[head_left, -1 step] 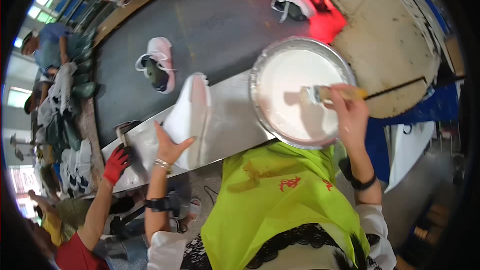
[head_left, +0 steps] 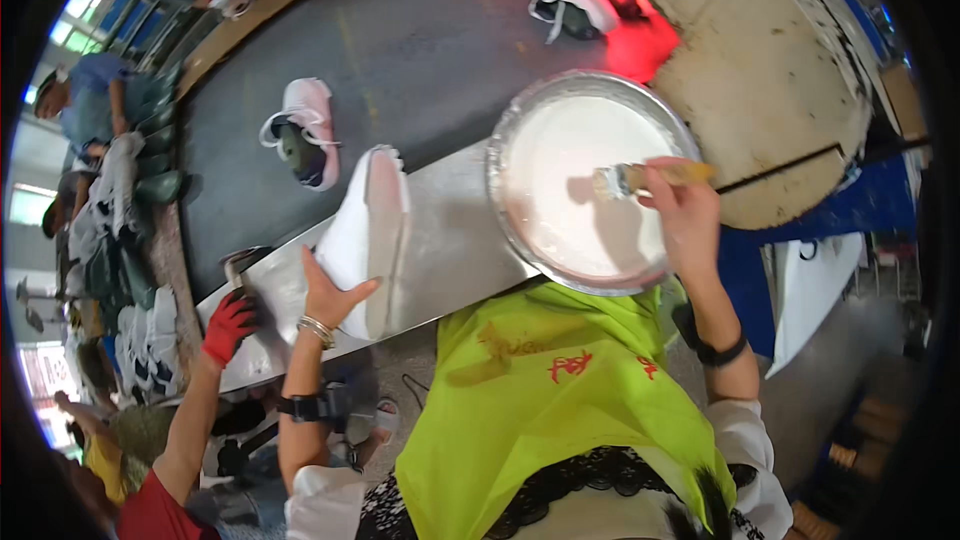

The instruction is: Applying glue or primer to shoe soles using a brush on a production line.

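My left hand [head_left: 330, 298] is at the near end of a white shoe [head_left: 368, 240] with a pale pinkish sole. Its thumb lies across the shoe and its index finger runs along the left side; the other fingers are hidden. The shoe is tilted on a metal ledge [head_left: 450, 250]. In my right hand [head_left: 688, 220] is a brush [head_left: 625, 180] with a yellowish handle. Its bristles hang over a wide metal basin [head_left: 500, 215] of milky white liquid [head_left: 560, 155], and its shadow falls on the liquid.
Beyond the ledge runs a dark belt [head_left: 400, 60], bearing a pinkish laced shoe [head_left: 308, 135] and another shoe [head_left: 575, 0] by a red glow. A co-worker's red-gloved hand [head_left: 230, 325] is left of my left hand. Other people and stacked shoes [head_left: 150, 340] line the left side.
The whole view shifts slightly to the left. My right hand and the brush rise a little over the basin; my left hand stays at the white shoe.
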A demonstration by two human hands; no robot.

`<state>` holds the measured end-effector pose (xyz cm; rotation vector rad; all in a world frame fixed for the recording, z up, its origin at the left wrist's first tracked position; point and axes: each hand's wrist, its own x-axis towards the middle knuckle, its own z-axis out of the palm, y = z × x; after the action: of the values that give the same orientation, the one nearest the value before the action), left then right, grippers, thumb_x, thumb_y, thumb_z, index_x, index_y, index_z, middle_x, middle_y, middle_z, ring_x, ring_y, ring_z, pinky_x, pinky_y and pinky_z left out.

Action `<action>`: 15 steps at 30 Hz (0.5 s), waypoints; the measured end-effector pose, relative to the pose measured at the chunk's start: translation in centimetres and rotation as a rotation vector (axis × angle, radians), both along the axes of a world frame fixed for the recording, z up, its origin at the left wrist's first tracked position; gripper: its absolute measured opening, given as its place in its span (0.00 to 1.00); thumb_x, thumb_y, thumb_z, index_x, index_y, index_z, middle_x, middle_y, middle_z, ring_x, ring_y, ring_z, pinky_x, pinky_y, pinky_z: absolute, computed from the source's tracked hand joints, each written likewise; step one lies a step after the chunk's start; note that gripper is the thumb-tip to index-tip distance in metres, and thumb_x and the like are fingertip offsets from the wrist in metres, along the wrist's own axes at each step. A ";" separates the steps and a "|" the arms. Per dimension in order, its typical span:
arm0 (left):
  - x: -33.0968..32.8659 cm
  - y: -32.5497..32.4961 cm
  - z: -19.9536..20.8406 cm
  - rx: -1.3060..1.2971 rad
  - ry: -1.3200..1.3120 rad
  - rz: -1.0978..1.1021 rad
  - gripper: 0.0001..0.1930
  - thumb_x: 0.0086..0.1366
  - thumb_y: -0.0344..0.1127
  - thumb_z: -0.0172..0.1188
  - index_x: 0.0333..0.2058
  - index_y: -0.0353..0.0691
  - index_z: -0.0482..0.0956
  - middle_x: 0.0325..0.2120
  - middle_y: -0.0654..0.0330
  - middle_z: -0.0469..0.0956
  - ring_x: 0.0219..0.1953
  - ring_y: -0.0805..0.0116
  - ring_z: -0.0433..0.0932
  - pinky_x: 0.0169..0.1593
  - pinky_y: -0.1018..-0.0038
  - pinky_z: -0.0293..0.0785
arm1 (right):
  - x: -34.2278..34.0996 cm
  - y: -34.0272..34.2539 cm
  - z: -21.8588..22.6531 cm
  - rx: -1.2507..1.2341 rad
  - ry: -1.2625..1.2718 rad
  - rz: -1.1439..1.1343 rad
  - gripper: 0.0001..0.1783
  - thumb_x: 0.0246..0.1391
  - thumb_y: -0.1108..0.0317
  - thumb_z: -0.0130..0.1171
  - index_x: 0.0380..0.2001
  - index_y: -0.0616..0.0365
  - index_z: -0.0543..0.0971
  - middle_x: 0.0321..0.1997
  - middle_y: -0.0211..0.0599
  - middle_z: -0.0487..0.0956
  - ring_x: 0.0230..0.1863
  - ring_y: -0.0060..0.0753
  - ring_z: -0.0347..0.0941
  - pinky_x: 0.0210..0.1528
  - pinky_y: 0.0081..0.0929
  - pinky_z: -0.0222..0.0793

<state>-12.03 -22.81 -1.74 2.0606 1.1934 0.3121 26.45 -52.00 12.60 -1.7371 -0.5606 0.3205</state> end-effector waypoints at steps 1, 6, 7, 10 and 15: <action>0.4 0.1 -0.1 -0.014 -0.009 -0.020 0.72 0.36 0.61 0.75 0.65 0.25 0.35 0.65 0.31 0.42 0.70 0.43 0.41 0.68 0.55 0.46 | 1.5 0.2 -2.0 -0.076 -0.091 0.009 0.09 0.58 0.70 0.58 0.37 0.66 0.79 0.28 0.32 0.79 0.29 0.20 0.76 0.32 0.17 0.72; 2.6 -1.3 2.1 0.055 0.237 0.006 0.79 0.30 0.61 0.78 0.64 0.24 0.27 0.65 0.27 0.32 0.69 0.37 0.35 0.69 0.56 0.43 | 2.6 3.1 -6.0 -0.087 -0.244 0.006 0.08 0.55 0.70 0.59 0.36 0.63 0.79 0.26 0.42 0.81 0.27 0.32 0.79 0.32 0.28 0.72; 2.3 -1.7 1.2 0.222 0.289 -0.052 0.75 0.34 0.61 0.76 0.64 0.24 0.31 0.63 0.32 0.41 0.67 0.40 0.46 0.68 0.57 0.49 | 2.8 3.9 -6.2 -0.093 -0.243 -0.001 0.08 0.55 0.70 0.59 0.36 0.63 0.79 0.26 0.42 0.81 0.27 0.32 0.79 0.32 0.28 0.72; 1.9 -0.4 0.5 0.097 0.224 -0.048 0.73 0.35 0.59 0.76 0.64 0.23 0.34 0.62 0.33 0.43 0.65 0.42 0.50 0.67 0.58 0.52 | 2.7 4.9 -6.6 -0.245 -0.308 0.057 0.08 0.55 0.68 0.58 0.34 0.61 0.79 0.25 0.47 0.80 0.27 0.41 0.79 0.33 0.32 0.73; 3.1 -1.8 0.7 0.108 0.170 0.053 0.64 0.35 0.49 0.77 0.63 0.25 0.44 0.59 0.33 0.50 0.60 0.41 0.57 0.62 0.59 0.59 | 2.8 5.0 -5.2 -0.526 -0.319 0.122 0.09 0.55 0.68 0.58 0.33 0.64 0.78 0.26 0.47 0.80 0.28 0.42 0.79 0.33 0.31 0.72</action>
<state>-8.90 -24.61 -1.04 2.1866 1.3612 0.2336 29.26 -46.96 7.36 -2.2889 -0.8718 0.2935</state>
